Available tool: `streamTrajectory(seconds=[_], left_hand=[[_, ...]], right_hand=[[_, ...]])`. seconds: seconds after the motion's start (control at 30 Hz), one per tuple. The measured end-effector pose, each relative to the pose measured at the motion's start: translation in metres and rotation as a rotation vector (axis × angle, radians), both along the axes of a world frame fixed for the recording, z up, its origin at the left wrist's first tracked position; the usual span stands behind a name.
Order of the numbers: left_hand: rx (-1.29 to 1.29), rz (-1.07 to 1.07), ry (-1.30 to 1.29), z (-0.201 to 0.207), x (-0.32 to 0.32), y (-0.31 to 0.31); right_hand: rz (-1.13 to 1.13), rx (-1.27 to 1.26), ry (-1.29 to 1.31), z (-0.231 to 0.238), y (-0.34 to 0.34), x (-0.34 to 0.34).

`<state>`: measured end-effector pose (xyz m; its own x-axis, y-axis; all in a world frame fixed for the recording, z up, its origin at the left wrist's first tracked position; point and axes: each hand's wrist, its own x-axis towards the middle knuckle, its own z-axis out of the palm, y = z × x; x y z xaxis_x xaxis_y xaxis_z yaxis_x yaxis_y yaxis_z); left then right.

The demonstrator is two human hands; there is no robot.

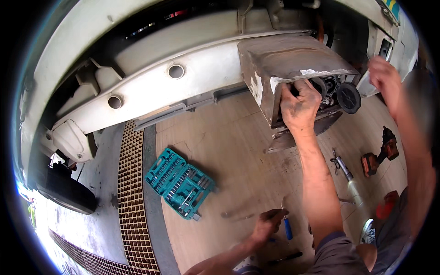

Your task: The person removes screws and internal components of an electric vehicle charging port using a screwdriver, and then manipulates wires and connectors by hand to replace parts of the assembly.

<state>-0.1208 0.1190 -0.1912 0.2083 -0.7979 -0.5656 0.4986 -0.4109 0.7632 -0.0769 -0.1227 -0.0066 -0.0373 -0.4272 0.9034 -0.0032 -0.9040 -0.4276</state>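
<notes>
Partly inside brown box [305, 55]: left hand [300, 105].

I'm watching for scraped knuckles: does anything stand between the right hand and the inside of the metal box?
Nothing visible does: the right hand reaches into the metal box through its open side. The black disc sits to the right, clear of the hand. What lies deeper, behind the hand, is hidden.

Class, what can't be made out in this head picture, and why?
Head view:
Fingertips of the bare, smudged hand in the brown metal box: hidden by hand and box.
Exact shapes of silvery pieces in the teal plastic case: too small.
Elbow of the bare lower-left forearm: cut off by the lower edge.
</notes>
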Motion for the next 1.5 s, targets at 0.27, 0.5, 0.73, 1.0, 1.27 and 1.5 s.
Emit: streamTrajectory(seconds=[0.27, 0.5, 0.73, 1.0, 1.27, 1.5], left_hand=[[0.046, -0.037, -0.038, 0.002, -0.002, -0.003], [0.022, -0.05, -0.045, 0.001, -0.004, -0.001], [0.017, -0.074, -0.076, 0.008, -0.005, -0.002], [0.021, -0.12, -0.124, 0.008, -0.004, -0.001], [-0.076, -0.14, -0.102, -0.001, 0.003, 0.001], [-0.192, -0.057, -0.172, -0.014, -0.003, 0.002]], right_hand=[[-0.045, -0.061, 0.03, -0.001, -0.005, 0.004], [-0.103, -0.104, 0.026, -0.006, -0.009, 0.005], [-0.143, -0.06, 0.028, -0.008, -0.014, 0.011], [-0.191, -0.165, -0.037, -0.006, -0.017, 0.012], [0.04, 0.01, 0.046, -0.001, 0.002, -0.003], [0.018, 0.01, -0.026, -0.013, -0.01, 0.005]])
